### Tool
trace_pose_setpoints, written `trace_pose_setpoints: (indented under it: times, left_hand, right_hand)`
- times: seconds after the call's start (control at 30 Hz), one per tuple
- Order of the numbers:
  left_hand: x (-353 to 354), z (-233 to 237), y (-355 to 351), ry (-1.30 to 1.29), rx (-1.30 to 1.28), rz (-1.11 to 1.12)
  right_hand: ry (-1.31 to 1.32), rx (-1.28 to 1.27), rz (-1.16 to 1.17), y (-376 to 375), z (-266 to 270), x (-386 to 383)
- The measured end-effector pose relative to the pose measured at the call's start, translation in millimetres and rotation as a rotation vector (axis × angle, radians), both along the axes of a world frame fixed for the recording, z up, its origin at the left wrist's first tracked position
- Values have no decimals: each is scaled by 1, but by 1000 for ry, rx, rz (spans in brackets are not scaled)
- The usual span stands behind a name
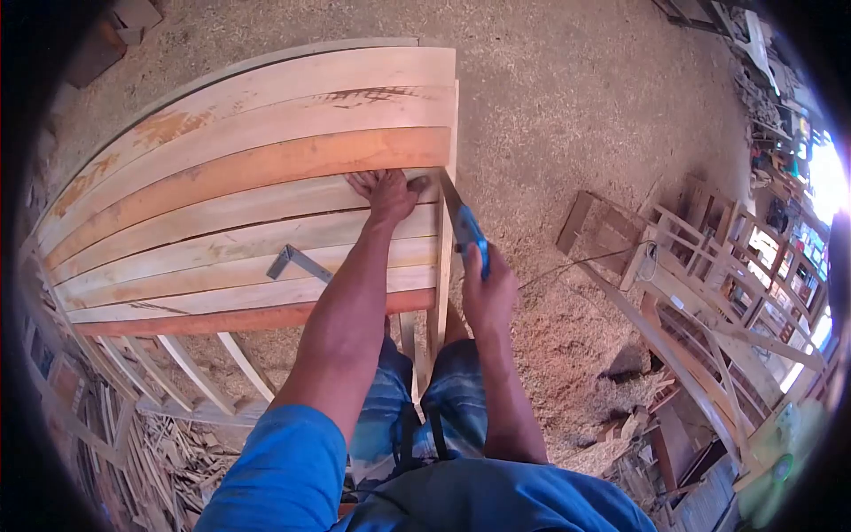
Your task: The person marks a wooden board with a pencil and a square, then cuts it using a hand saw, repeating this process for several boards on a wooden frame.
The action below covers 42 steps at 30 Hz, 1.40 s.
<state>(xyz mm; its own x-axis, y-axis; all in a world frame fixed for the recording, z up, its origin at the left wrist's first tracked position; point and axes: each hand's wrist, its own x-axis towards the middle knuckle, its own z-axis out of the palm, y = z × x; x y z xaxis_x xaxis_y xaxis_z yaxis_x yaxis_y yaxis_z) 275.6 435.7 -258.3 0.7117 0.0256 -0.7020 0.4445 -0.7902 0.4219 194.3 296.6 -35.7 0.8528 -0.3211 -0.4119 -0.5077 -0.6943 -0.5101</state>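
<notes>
My right hand (489,288) is closed around the blue handle of a handsaw (467,229). The saw's blade points away from me and meets the right end of the wooden planks (239,213), close by an upright strip of wood (442,257) along that end. With its fingers spread, my left hand (390,195) lies on a pale plank just below an orange-brown one (372,148). A try square (300,263) rests on the planks, to the left of my left forearm.
Bare wooden slats (191,372) run below the planks on the left. Scrap wood (164,461) is piled at the lower left. On the right stand wooden frames (700,306) and a cardboard-brown box shape (612,229). Shavings cover the ground (567,106).
</notes>
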Motion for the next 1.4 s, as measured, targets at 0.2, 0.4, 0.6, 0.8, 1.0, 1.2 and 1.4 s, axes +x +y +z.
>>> trace_pose_setpoints:
  times: [0.2,0.4,0.6,0.8,1.0,1.2,1.4]
  left_hand:
    - [-3,-3,-3,-53,31,61]
    - [-1,-6,1,19,0,-6]
    - [9,9,-2,79,-3,5]
    - [9,1,0,88,47,-31]
    - [8,8,2,121,53,-23]
    - [1,-8,0,5,53,-37]
    - [5,-9,5,92,69,-59]
  right_hand:
    - [117,12,-76,5,84,-41]
    - [58,-15,-57,-2,22,-22]
    - [38,15,-51,3,46,-16]
    - [76,-8,-35,-6,53,-36]
    - [19,42,64,-4,-46,21]
    - [191,3,-62,-6,75,-35]
    - [147,6,43,-8,-2,5]
